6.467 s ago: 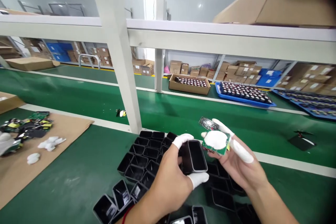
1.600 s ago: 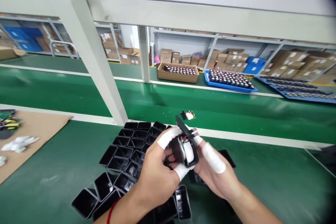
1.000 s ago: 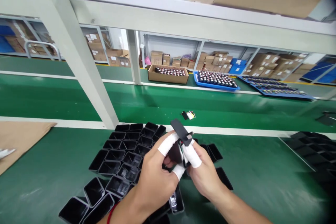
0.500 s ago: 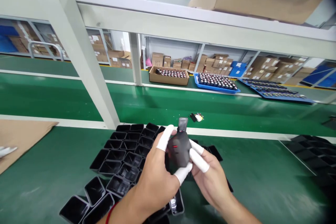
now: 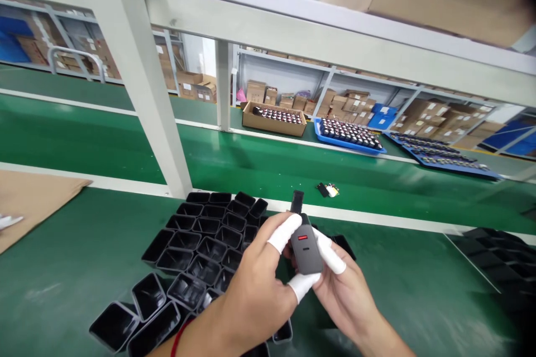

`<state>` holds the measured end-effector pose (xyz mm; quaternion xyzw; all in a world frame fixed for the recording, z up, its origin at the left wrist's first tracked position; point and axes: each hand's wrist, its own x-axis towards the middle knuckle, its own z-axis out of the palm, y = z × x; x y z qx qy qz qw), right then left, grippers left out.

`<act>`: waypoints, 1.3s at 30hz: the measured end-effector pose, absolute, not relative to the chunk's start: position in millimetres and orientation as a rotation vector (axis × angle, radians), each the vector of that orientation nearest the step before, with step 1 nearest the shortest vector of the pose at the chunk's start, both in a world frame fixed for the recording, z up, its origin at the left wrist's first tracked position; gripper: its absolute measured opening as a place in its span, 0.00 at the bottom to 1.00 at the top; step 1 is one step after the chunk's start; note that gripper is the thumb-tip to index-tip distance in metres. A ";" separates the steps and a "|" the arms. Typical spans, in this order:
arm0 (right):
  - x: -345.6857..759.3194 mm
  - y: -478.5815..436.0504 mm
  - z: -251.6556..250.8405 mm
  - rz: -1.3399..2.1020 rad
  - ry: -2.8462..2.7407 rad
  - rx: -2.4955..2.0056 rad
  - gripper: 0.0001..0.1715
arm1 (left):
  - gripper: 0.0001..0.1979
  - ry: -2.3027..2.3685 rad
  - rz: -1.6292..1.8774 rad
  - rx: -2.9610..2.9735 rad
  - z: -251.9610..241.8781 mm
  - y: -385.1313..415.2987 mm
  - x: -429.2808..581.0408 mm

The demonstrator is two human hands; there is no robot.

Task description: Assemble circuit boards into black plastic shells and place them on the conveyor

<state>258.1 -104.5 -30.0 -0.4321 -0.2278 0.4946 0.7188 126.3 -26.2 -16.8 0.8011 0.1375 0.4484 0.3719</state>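
Charger housing (image 5: 306, 247), dark grey/black plastic, rounded rectangular block, end face toward camera. Face shows a small red port slot up top and a darker slot just under it. Thin black tab (image 5: 297, 201) sticks up behind its far end; cannot tell if attached.

Housing is off the table, held in the air between both hands, above the near edge of the empty black shells (image 5: 196, 245) clustered on the green bench mat (image 5: 62, 284).

Left hand (image 5: 255, 295) comes in from bottom left, white finger cots on tips. Index cot (image 5: 280, 237) presses the housing's upper left edge, thumb cot (image 5: 302, 285) sits under its lower end. Fingers curled in, pinching the housing. Red string on that wrist.

Right hand (image 5: 347, 298) comes in from bottom right, cupping the housing from the right side and back. One cot-covered finger (image 5: 330, 254) lies along the right edge, touching. Other right fingers hidden behind the housing, so their spread cannot be told.

Beyond: green conveyor belt (image 5: 268, 162) with one small loose part (image 5: 329, 189), white frame post (image 5: 146, 83), cardboard box (image 5: 274, 118) and blue tray (image 5: 349, 135) of parts on the far side. Brown cardboard sheet (image 5: 29, 206) at left.
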 end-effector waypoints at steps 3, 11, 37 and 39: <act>290.9 -121.0 -31.6 0.724 -0.619 -1.252 0.24 | 0.38 0.410 0.976 2.106 -20.8 -26.0 125.0; 426.1 -183.2 -78.9 -0.377 -0.768 -2.006 0.35 | 0.35 0.540 0.925 2.164 -22.6 -27.5 124.4; 345.0 -152.8 -40.8 0.823 -0.297 -0.983 0.21 | 0.28 0.571 0.947 2.494 -48.8 -25.9 130.2; 342.8 -153.1 -41.5 0.830 -0.286 -0.976 0.21 | 0.29 0.582 0.943 2.477 -50.8 -26.1 131.5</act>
